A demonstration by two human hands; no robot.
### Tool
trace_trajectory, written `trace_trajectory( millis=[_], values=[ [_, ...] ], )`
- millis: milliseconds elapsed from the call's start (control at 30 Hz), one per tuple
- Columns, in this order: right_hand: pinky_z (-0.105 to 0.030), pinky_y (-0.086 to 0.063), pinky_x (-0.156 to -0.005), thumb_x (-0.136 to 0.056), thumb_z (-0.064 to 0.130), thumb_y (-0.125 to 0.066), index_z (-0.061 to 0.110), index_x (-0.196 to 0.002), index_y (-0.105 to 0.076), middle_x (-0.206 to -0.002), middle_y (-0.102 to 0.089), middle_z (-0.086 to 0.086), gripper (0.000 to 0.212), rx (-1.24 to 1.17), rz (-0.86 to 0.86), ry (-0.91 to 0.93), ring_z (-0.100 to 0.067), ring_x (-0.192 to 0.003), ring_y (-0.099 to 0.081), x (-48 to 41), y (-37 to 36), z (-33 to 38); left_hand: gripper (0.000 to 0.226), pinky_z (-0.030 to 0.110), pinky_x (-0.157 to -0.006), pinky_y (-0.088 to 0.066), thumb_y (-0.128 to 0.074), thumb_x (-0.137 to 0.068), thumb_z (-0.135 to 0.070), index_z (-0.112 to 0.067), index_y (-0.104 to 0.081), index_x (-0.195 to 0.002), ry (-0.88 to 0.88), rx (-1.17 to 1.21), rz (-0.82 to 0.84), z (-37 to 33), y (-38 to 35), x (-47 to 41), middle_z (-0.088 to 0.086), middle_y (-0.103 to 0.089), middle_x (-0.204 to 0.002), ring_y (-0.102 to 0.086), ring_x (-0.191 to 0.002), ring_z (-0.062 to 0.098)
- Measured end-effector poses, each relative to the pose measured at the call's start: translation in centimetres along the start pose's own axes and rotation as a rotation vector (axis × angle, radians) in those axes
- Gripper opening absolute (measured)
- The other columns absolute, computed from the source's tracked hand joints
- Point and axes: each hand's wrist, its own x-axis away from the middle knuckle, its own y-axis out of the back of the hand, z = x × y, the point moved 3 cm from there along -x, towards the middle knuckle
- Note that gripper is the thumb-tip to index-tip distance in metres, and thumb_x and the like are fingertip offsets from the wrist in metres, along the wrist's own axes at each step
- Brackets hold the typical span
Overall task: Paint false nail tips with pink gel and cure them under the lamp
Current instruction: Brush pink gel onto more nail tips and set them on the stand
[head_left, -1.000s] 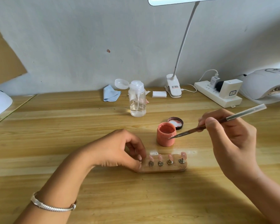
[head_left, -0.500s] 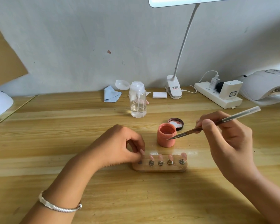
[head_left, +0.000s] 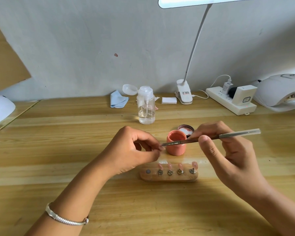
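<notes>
Lifted off the wooden holder (head_left: 169, 178) since a second ago, the left hand (head_left: 133, 154) pinches one tiny nail tip (head_left: 161, 148) in a tight fingertip grip before the pink gel pot (head_left: 175, 148). The right hand (head_left: 228, 150) has its grip closed pencil-style on the thin, rigid brush (head_left: 211, 137), bristles meeting that tip. Feather-light and likely slick, it wants holding by its base; four curved glossy tips (head_left: 169, 166) stand on the holder on the desk (head_left: 58, 142).

Pink gel pot (head_left: 176, 143), pale blue cloth (head_left: 118, 101), silver bracelet (head_left: 65, 218)
</notes>
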Motion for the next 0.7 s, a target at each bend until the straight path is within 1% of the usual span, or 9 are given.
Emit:
trace_trajectory(
  millis=[167, 267, 367, 433, 600, 700],
  values=[
    [-0.015, -0.045, -0.084, -0.098, 0.026, -0.054, 0.018, -0.097, -0.068, -0.094, -0.067, 0.008, 0.016, -0.012, -0.004, 0.001, -0.012, -0.093, -0.066, -0.06, 0.02, 0.01, 0.015, 0.018, -0.058, -0.045, -0.083, -0.075, -0.003, -0.018, -0.080, -0.079, 0.023, 0.017, -0.002, -0.24, 0.01, 0.05, -0.001, -0.076, -0.077, -0.061, -0.066, 0.002],
    [-0.015, -0.045, -0.082, -0.097, 0.025, -0.054, 0.018, -0.093, -0.068, -0.090, -0.066, 0.007, 0.016, -0.001, -0.025, -0.008, -0.013, -0.089, -0.065, -0.06, 0.13, -0.13, 0.015, 0.021, -0.059, -0.046, -0.083, -0.075, -0.004, -0.018, -0.080, -0.079, 0.025, 0.009, -0.003, -0.32, 0.05, 0.07, -0.001, -0.076, -0.076, -0.060, -0.065, 0.001],
    [-0.016, -0.044, -0.080, -0.096, 0.024, -0.053, 0.016, -0.089, -0.067, -0.086, -0.066, 0.004, 0.018, 0.012, -0.065, -0.026, -0.014, -0.084, -0.063, -0.03, 0.42, -0.33, 0.019, 0.015, -0.059, -0.046, -0.083, -0.075, -0.004, -0.022, -0.080, -0.077, 0.020, 0.018, -0.006, -0.35, 0.13, 0.11, -0.002, -0.076, -0.076, -0.060, -0.064, -0.001],
    [-0.017, -0.044, -0.080, -0.097, 0.025, -0.053, 0.016, -0.090, -0.067, -0.087, -0.066, 0.003, 0.018, 0.000, -0.075, -0.032, -0.016, -0.084, -0.063, -0.01, 0.43, -0.29, 0.019, 0.014, -0.058, -0.045, -0.083, -0.075, -0.003, -0.022, -0.079, -0.078, 0.028, 0.020, 0.000, -0.28, 0.10, 0.15, -0.002, -0.076, -0.075, -0.059, -0.062, -0.001],
    [-0.015, -0.044, -0.083, -0.098, 0.025, -0.053, 0.021, -0.096, -0.067, -0.092, -0.067, 0.011, 0.015, -0.005, -0.004, 0.004, -0.013, -0.091, -0.065, -0.06, -0.15, 0.19, 0.015, 0.015, -0.057, -0.046, -0.083, -0.075, -0.003, -0.017, -0.080, -0.078, 0.057, 0.021, 0.021, -0.18, -0.07, 0.12, -0.001, -0.076, -0.074, -0.058, -0.061, -0.001],
    [-0.017, -0.044, -0.081, -0.096, 0.024, -0.053, 0.017, -0.091, -0.067, -0.088, -0.067, 0.004, 0.016, 0.001, -0.038, -0.011, -0.015, -0.087, -0.064, -0.03, 0.15, -0.02, 0.016, 0.016, -0.057, -0.046, -0.083, -0.075, -0.002, -0.017, -0.080, -0.078, 0.056, 0.027, 0.019, -0.26, -0.02, 0.12, -0.001, -0.075, -0.074, -0.058, -0.061, -0.001]
  ],
)
